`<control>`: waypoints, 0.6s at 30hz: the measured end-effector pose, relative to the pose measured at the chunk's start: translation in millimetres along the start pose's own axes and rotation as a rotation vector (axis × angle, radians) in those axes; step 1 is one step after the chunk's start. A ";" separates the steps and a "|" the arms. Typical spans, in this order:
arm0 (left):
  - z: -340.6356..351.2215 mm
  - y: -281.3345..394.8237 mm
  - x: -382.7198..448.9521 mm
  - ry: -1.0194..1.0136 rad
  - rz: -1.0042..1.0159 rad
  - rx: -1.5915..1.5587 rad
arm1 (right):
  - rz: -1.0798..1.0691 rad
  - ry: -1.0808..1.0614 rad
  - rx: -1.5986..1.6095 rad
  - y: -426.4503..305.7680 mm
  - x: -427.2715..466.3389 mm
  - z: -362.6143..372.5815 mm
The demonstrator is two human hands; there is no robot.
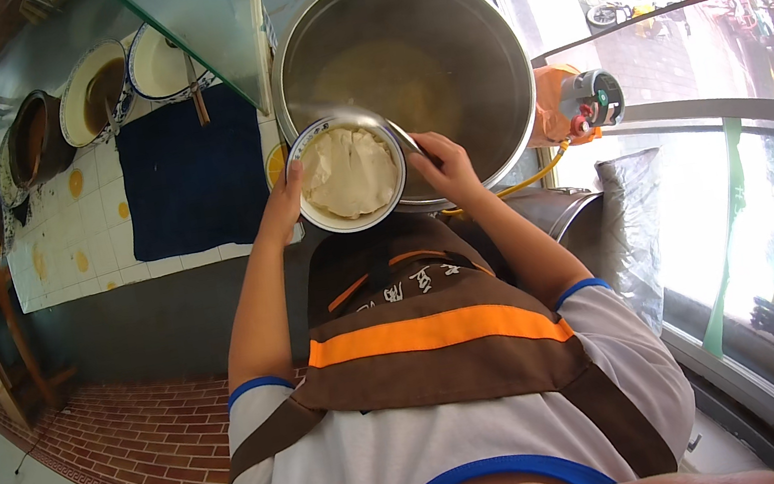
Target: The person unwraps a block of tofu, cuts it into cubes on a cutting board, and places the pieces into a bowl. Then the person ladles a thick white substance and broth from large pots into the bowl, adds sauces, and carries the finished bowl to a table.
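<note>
My left hand (286, 201) grips the left side of a white bowl (358, 227) with a blue-patterned rim. Soft, pale bean curd (351, 168) fills most of the bowl, its surface folded and uneven. At the bowl's right, my right hand (447, 164) is closed around the handle of a shallow metal scoop (355, 115). The scoop's blade is blurred and lies along the bowl's far rim; whether they touch I cannot tell. Both hands are over the near left edge of a large, deep metal pot (492, 66), with pale, hazy contents low inside.
Left of the pot, a dark blue cloth (194, 174) lies on a tiled counter (57, 271). Behind it stand a bowl of brown liquid (75, 86), a white bowl (155, 64) and a brown pot (64, 141). A glass panel (210, 34) rises nearby. A yellow hose (533, 181) runs from a gas cylinder (578, 97).
</note>
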State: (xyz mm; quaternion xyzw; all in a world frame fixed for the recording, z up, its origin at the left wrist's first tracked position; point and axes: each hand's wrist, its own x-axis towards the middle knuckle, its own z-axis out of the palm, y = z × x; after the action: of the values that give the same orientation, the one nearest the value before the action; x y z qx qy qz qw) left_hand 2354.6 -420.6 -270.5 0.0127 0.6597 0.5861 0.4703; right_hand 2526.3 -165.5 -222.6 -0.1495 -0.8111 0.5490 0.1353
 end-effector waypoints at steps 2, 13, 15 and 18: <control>13.8 1.8 -13.8 0.080 0.032 -0.029 | -0.075 -0.007 -0.246 -14.3 -20.8 -15.0; 23.4 -22.9 -8.5 0.157 0.026 -0.102 | 0.103 -0.041 -0.266 -9.3 -48.6 -5.2; 25.1 -22.9 -7.7 0.167 0.029 -0.095 | 0.207 -0.121 -0.226 -10.9 -47.2 -10.7; 32.1 -13.1 -10.4 0.208 -0.006 -0.072 | 0.261 -0.187 -0.190 -10.9 -40.9 -16.1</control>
State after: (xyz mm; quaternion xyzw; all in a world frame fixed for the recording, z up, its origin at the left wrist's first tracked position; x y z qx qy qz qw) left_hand 2387.8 -406.3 -270.3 -0.0670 0.6835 0.6060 0.4013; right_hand 2569.0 -171.6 -208.8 -0.2139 -0.8420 0.4944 -0.0279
